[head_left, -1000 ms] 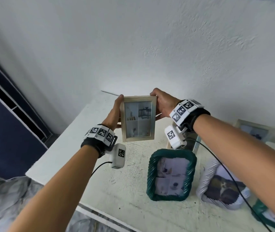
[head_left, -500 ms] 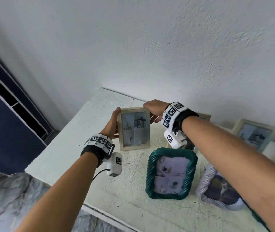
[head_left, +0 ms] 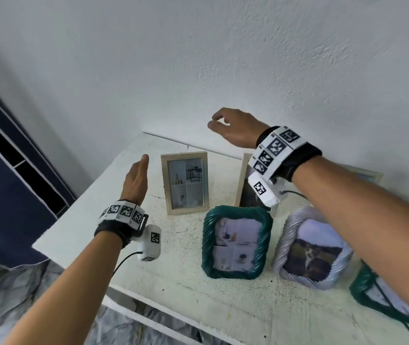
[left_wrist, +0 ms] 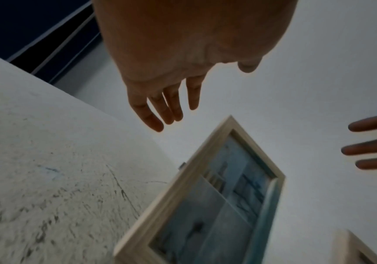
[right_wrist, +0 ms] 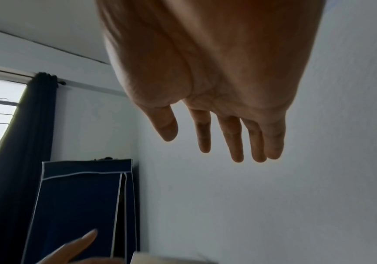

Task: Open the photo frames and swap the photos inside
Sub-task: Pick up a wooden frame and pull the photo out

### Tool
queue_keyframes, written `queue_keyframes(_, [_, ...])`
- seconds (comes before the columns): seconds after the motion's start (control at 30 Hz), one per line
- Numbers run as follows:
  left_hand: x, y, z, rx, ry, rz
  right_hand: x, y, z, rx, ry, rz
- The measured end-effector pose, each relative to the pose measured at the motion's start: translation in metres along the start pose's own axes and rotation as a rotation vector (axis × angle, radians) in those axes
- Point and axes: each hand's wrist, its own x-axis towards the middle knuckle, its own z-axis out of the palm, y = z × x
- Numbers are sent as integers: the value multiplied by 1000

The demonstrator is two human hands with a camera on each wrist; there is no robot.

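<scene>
Left hand [head_left: 135,180]: grip spread, fingers straight and together, holding nothing; it hovers over the table [head_left: 79,220].
Right hand [head_left: 235,128]: grip loose and spread, fingers relaxed and slightly bent, holding nothing; it hangs in front of the wall [head_left: 223,58].
Wooden frame [head_left: 185,182]: stands upright on the table just right of the left grip, not touching it, and below and left of the right grip; behind its glass sits a four-panel photo of pale interiors with a dark side table.
Second wooden frame [head_left: 242,180]: stands under the right wrist, mostly hidden by the wrist camera; its photo cannot be made out.
Green rope frame [head_left: 235,242]: nearer the person than both grips, leaning back; it holds a pale four-panel photo.
Grey rope frame [head_left: 310,247]: right of the green one, touching or nearly so; it holds a darker photo, subject unclear.
Another green frame [head_left: 382,302]: at the right edge, partly cut off.
Navy wardrobe [head_left: 2,200]: left of the left grip, beyond the table edge.
</scene>
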Motion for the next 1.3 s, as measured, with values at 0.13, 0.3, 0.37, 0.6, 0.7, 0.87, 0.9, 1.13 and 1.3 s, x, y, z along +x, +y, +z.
queue_keyframes(0.13, [-35, -3, 10, 10, 124, 162, -43, 4, -45, 109, 196, -49])
queue_keyframes(0.3, [-131, 20, 29, -82, 56, 342, -145, 7, -77, 348, 257, -154])
queue_keyframes(0.37, [-174, 34, 38, -106, -64, 400, -197, 10, -84, 402, 250, -213])
queue_keyframes(0.6, [-312, 36, 84, -50, -532, 361, -368, 69, -89, 507, 330, -159])
queue_keyframes(0.7, [-349, 23, 131, 16, -711, 295, -425, 131, -64, 393, 461, 71])
queue_keyframes(0.87, [-390, 24, 244, 66, -905, 391, -517, 255, -20, -99, 578, 528])
queue_keyframes(0.9, [-398, 25, 267, 80, -933, 423, -532, 271, -14, -180, 527, 635])
queue_keyframes(1.13, [-441, 15, 405, 616, -952, 1041, -582, 308, 5, -157, 203, 859])
queue_keyframes(1.3, [-452, 16, 429, 876, -693, 1088, -592, 310, -2, -179, 312, 778])
